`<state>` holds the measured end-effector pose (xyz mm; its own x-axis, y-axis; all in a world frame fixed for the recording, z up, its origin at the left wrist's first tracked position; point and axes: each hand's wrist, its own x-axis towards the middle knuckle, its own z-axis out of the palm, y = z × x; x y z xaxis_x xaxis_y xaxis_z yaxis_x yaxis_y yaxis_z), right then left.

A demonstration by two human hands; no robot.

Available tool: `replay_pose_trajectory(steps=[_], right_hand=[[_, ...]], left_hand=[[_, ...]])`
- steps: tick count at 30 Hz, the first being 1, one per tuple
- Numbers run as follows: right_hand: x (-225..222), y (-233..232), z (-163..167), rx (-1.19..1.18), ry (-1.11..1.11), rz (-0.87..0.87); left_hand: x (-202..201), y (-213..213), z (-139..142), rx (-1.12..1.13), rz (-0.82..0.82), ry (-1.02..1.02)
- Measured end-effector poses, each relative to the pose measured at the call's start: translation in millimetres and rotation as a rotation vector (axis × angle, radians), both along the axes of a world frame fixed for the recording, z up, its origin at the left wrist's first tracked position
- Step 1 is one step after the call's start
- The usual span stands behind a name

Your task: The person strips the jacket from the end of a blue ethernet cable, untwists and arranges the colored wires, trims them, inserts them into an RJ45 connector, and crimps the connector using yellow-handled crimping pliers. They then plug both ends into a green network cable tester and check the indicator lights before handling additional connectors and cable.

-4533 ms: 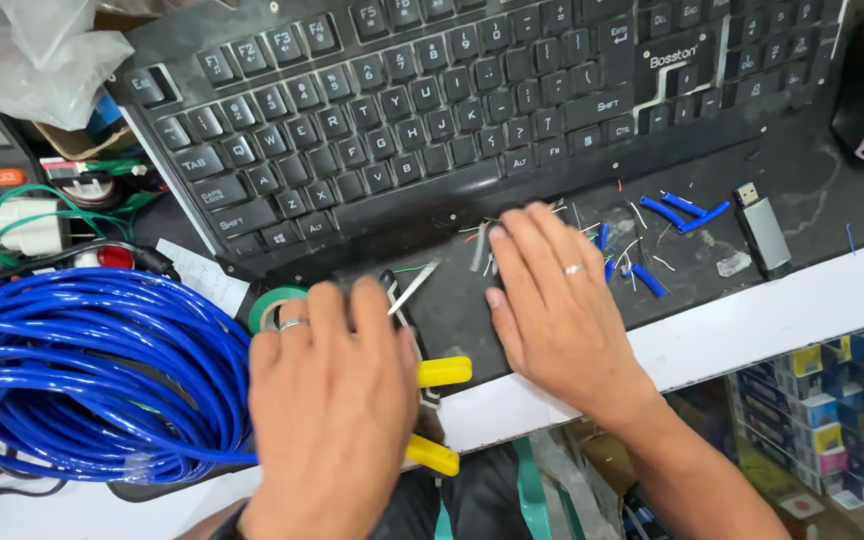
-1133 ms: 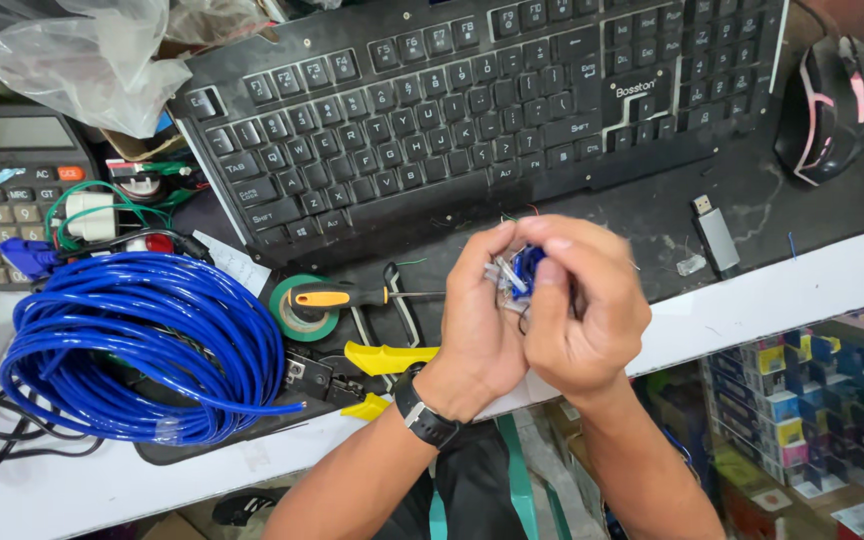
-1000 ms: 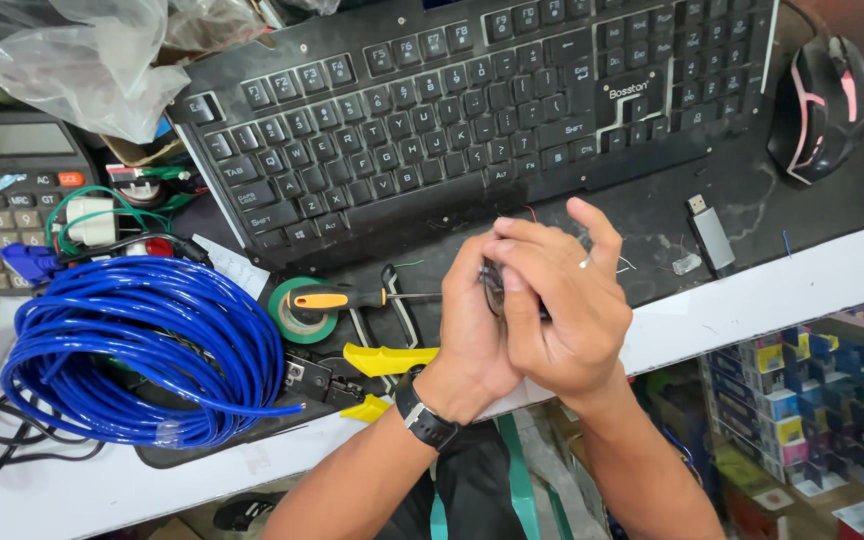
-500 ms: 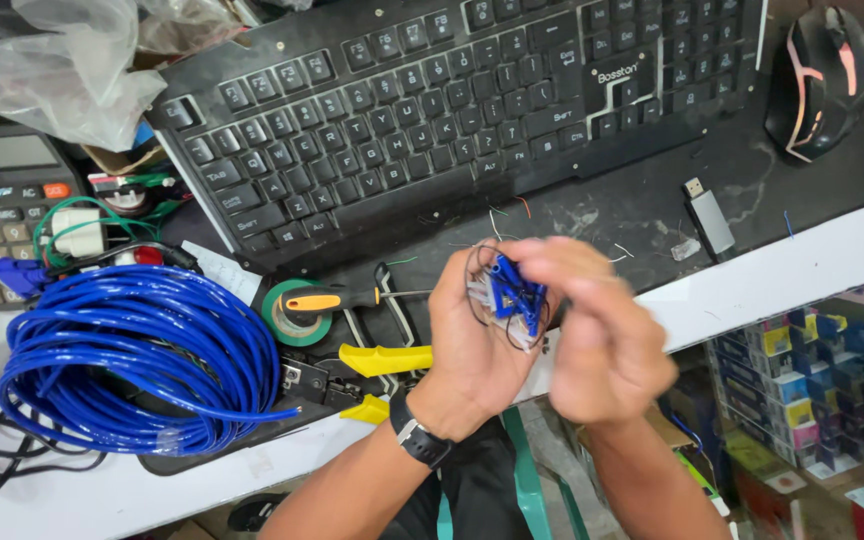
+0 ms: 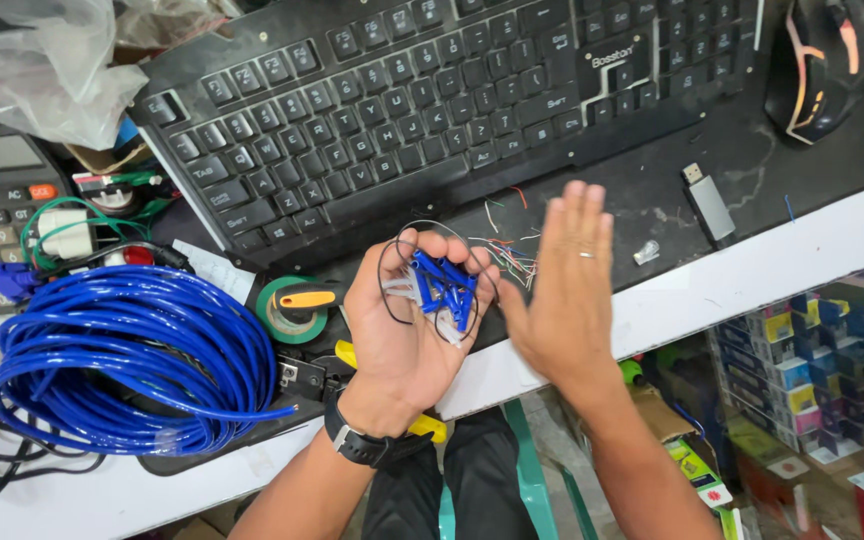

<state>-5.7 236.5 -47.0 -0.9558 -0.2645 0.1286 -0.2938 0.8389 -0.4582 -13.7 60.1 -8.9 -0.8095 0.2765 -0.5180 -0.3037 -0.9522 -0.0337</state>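
Small blue cable scraps (image 5: 444, 287) with some thin black wire loops (image 5: 392, 265) lie in a loose heap on an upturned palm, above the desk edge.

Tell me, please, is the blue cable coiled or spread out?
Coiled: the blue cable lies in stacked loops, one free end poking out.
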Motion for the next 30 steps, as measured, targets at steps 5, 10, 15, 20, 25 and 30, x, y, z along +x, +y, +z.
replay_pose_trajectory(steps=[5,10,15,20,25,30], right_hand=[[-9.4,-22.1,-4.9,-0.022,-0.004,0.123],[-9.7,-23.7,8.1,-0.134,0.042,0.254],[-16.4,-26.2,18.6,-0.175,0.061,0.339],[-18.6,-15.5,24.2,-0.420,0.046,0.183],[-11.2,29.2,42.5,-0.363,-0.188,-0.004],[16.4,37.9,48.3,-0.199,-0.213,0.055]], left_hand=[[4.5,-11.3,-3.0,0.042,0.034,0.009],[8.9,-21.4,-0.4,0.002,0.031,-0.058],[9.9,-28.0,-3.1,0.042,0.068,0.013],[10.7,-28.0,-9.1,0.054,0.056,-0.005],[7.5,-25.0,-16.2,0.041,0.031,0.015],[5.5,-23.9,-23.6,0.038,-0.007,0.051]])
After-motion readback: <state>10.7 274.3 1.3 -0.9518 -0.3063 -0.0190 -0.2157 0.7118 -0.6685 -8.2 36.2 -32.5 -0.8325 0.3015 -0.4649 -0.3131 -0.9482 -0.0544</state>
